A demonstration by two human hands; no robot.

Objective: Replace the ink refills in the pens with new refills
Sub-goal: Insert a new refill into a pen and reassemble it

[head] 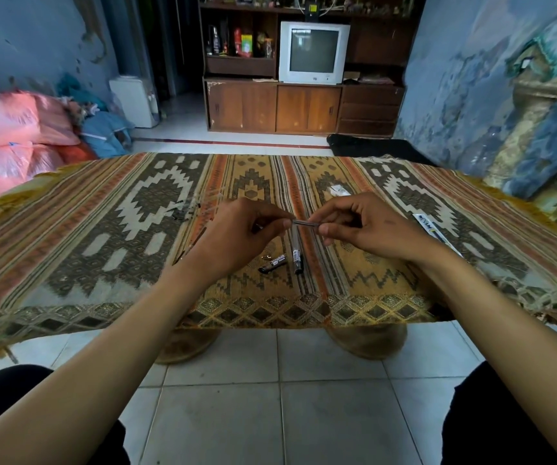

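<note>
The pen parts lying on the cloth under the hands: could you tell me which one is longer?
The clear barrel, pointing away from the person. The black piece left of it is shorter and lies slanted.

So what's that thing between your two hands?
A thin ink refill, pinched by the left hand and right hand, in the head view.

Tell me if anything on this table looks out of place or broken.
Nothing looks broken. A pen barrel and a short black pen piece lie apart on the patterned cloth, taken apart, not damaged.
</note>
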